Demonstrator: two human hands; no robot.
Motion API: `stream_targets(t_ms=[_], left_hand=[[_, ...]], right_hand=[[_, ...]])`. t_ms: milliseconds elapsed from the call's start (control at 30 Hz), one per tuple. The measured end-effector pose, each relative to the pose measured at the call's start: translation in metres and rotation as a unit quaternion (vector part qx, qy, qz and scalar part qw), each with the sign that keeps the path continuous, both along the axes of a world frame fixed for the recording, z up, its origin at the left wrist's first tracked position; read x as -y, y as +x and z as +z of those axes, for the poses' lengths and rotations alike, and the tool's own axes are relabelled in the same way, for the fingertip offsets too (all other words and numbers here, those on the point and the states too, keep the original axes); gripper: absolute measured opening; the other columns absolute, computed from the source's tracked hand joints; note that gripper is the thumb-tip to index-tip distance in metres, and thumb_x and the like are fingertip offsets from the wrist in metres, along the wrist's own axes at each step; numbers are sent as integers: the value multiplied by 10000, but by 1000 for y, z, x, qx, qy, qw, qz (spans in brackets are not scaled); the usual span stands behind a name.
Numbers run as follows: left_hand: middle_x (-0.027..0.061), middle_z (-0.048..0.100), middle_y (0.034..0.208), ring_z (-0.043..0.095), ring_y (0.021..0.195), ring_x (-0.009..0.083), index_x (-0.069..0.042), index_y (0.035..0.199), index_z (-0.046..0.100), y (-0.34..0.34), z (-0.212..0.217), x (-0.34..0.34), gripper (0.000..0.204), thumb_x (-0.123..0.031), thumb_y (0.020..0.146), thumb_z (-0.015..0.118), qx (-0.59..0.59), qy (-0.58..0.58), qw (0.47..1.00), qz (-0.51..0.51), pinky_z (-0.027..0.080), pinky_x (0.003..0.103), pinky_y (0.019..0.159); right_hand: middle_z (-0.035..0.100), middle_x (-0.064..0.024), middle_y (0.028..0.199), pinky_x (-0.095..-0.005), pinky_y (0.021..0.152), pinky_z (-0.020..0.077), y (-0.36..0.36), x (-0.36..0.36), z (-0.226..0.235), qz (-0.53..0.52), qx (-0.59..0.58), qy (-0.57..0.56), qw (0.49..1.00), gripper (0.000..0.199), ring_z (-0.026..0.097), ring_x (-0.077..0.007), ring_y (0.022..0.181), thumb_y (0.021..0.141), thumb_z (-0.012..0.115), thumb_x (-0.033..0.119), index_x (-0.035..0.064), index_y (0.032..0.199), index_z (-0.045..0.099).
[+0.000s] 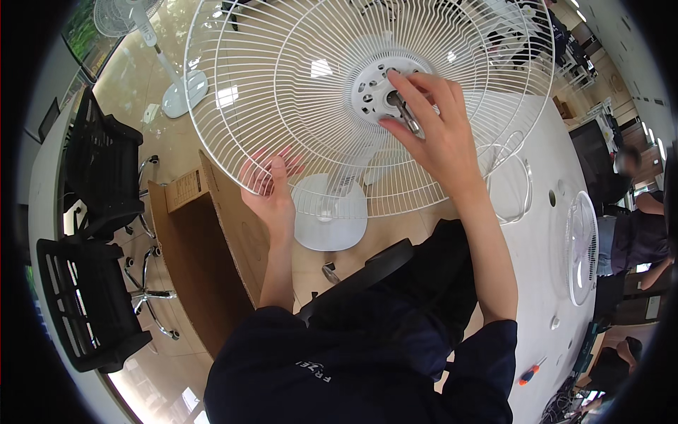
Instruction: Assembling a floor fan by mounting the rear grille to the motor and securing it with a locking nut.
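Observation:
A white wire fan grille (311, 106) fills the upper middle of the head view, tilted, with a round plastic hub plate (367, 99) at its centre. A metal motor shaft (407, 116) sticks out through the hub. My right hand (438, 131) is at the hub, thumb and forefinger spread on either side of the shaft and touching the plate. At the lower left rim, my left hand (272, 191) holds the grille, its fingers behind the wires and its thumb in front. Below the grille, partly seen through it, stands the white fan base (330, 230).
An open cardboard box (212, 247) stands left of me. The white table (537, 275) on the right bears another fan grille (581, 247), a white cable (526, 191) and a screwdriver (530, 373). Black chairs (102, 304) and an assembled fan (185, 92) are leftward; people are at far right.

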State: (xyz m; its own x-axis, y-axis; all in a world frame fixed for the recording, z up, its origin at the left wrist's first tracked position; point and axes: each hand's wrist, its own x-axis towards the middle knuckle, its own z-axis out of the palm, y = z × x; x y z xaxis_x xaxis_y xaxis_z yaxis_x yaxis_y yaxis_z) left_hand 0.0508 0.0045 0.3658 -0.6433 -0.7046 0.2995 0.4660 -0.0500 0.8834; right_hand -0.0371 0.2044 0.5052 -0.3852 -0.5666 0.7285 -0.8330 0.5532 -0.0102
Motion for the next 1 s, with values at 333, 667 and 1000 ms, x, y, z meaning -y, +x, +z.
stream_targets(t_ms=[333, 667, 1000], left_hand=[[175, 658, 975, 686, 801, 209, 65, 1193, 491, -1, 9, -12, 305, -73, 941, 594, -27, 20, 999, 3, 597, 324, 682], [170, 663, 962, 691, 771, 215, 59, 1182, 487, 4, 11, -4, 299, -71, 937, 600, -1, 34, 999, -13, 584, 308, 671], [177, 667, 973, 693, 779, 216, 52, 1162, 494, 5, 11, -5, 292, -108, 944, 605, -22, 34, 999, -21, 573, 312, 701]], right_hand=[[490, -120, 865, -332, 532, 448, -11, 24, -33, -86, -51, -178, 979, 476, 534, -251, 675, 691, 833, 160, -18, 1037, 558], [544, -79, 885, -282, 510, 490, 1, 3, -4, -97, -6, -11, 995, 500, 591, -198, 721, 670, 831, 259, 17, 1003, 547], [520, -3, 648, -241, 404, 398, -14, 12, -10, -131, -143, -2, 981, 454, 510, -134, 513, 731, 773, 467, 92, 779, 522]])
